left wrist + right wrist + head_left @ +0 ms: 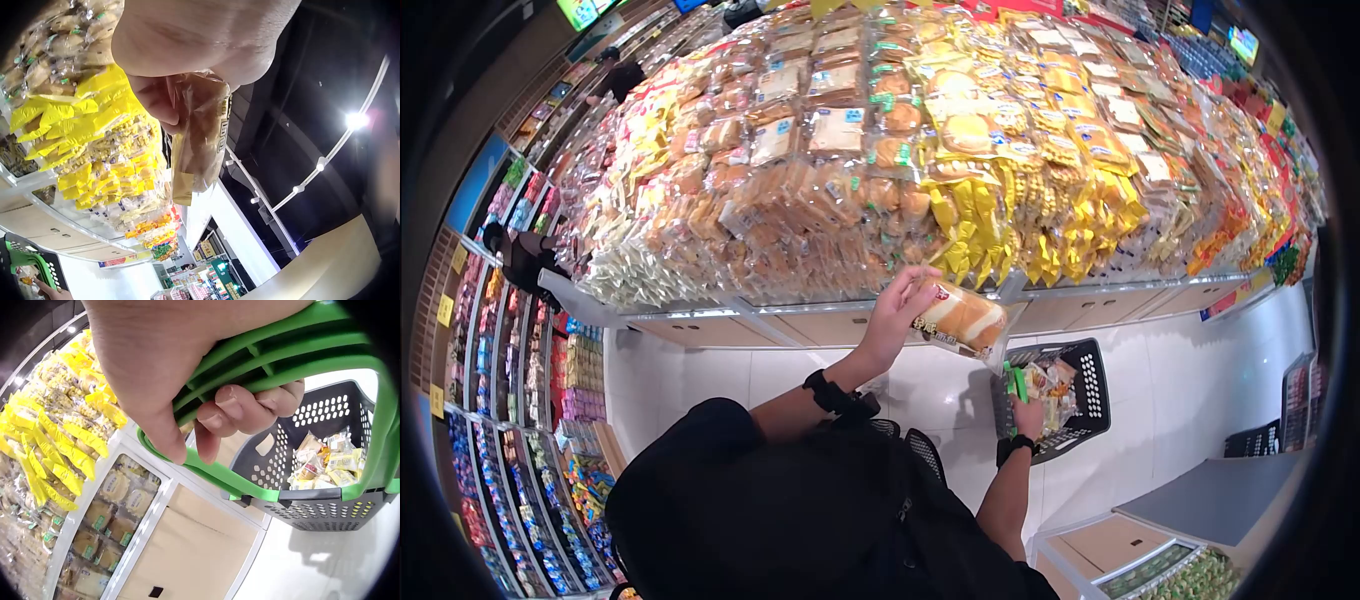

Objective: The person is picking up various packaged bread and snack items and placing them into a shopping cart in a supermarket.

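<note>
My left hand grips a clear-wrapped packaged bread, golden brown with pale bands, in front of the bread display. In the left wrist view the wrapped bread hangs from the fingers, with dark print along one edge. Lower right, my right hand holds a shopping basket by its handle. The right wrist view shows the fingers curled round the green handle. Inside the dark perforated basket lie several small packaged foods.
A long display heaped with wrapped breads stretches across the front, with yellow packets near its edge. Wooden cabinet doors run below it. Snack shelves stand at left, with a person beside them. Another counter stands lower right.
</note>
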The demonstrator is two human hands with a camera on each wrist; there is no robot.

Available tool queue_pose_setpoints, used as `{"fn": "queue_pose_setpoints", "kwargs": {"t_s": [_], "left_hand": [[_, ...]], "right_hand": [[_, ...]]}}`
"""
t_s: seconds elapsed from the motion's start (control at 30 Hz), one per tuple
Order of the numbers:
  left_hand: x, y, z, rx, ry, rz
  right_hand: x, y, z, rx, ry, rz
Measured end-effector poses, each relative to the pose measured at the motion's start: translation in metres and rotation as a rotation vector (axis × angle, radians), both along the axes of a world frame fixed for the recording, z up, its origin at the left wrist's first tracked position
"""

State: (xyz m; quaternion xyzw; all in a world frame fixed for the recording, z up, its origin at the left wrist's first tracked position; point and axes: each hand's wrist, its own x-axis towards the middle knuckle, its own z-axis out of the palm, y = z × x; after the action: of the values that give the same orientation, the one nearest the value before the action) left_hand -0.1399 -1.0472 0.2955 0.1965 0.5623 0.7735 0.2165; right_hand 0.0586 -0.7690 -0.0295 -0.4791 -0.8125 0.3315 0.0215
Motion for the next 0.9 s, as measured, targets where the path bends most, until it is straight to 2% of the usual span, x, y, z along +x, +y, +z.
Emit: {"fn": "queue_pose_setpoints", "kwargs": {"t_s": [0.17, 0.27, 0.43, 0.5, 0.57, 0.63, 0.67, 0.8, 0.9], "left_hand": [[-0.021, -0.06, 0.002, 0.057, 0.046, 0.046], [-0.042, -0.105, 0.006, 0.122, 0.04, 0.073], [-0.091, -0.199, 0.005, 0.187, -0.007, 0.125], [-0.118, -0.241, -0.002, 0.158, 0.093, 0.219], [-0.146, -0.287, -0.006, 0.137, 0.11, 0.267], [-0.17, -0.328, -0.001, 0.13, 0.122, 0.376], [-0.179, -0.346, -0.004, 0.154, 0.087, 0.397], [-0.228, -0.379, -0.012, 0.215, 0.088, 0.497], [-0.238, -0.397, -0.004, 0.248, 0.03, 0.503]], "right_hand": [[0.0, -0.045, 0.005, -0.088, -0.051, 0.003], [-0.009, -0.086, 0.038, -0.052, -0.063, 0.0], [-0.014, -0.128, 0.001, -0.053, -0.028, -0.003], [-0.02, -0.146, -0.006, -0.068, -0.021, -0.053], [-0.026, -0.173, 0.0, 0.054, -0.026, 0.02], [-0.037, -0.204, 0.013, -0.13, -0.011, -0.056], [-0.036, -0.221, 0.014, -0.107, -0.047, -0.05], [-0.07, -0.274, 0.02, -0.042, -0.046, -0.055], [-0.083, -0.322, 0.034, -0.107, -0.027, -0.139]]}}
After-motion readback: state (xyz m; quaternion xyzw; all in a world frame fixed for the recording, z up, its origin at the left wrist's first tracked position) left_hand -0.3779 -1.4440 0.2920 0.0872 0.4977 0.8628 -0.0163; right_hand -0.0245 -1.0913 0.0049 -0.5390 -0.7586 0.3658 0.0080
